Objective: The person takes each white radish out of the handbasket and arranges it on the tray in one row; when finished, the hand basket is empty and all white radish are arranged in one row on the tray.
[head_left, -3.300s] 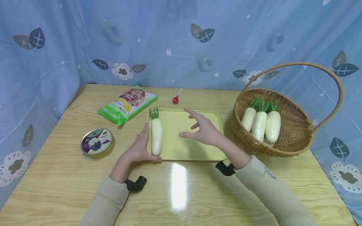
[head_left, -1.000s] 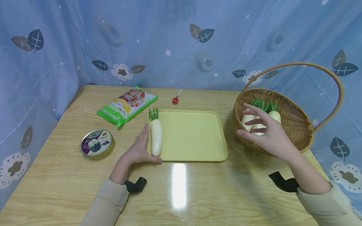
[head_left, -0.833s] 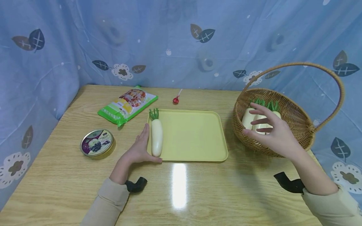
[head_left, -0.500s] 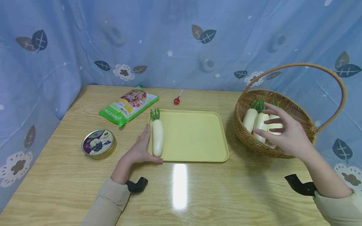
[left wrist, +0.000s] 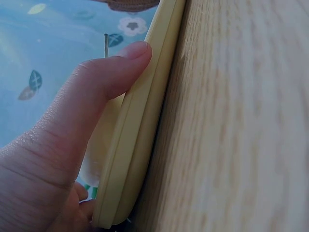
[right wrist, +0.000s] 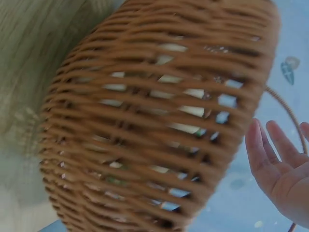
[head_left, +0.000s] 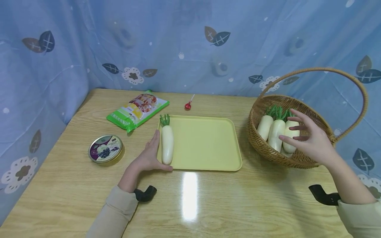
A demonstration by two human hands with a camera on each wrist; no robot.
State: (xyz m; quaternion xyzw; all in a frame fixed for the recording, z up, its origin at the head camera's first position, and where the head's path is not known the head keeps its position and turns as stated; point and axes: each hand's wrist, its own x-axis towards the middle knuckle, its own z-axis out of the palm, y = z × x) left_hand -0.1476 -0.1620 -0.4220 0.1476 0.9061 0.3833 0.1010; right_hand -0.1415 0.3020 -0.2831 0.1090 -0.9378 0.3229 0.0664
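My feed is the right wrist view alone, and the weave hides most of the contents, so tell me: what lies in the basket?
Observer: At least three white radishes with green tops, as the head view shows.
Operator: Where is the left hand?
Observer: Touching the near left corner of a yellow tray.
Operator: What is on that tray?
Observer: A single radish, lying along its left side, green top at the far end.
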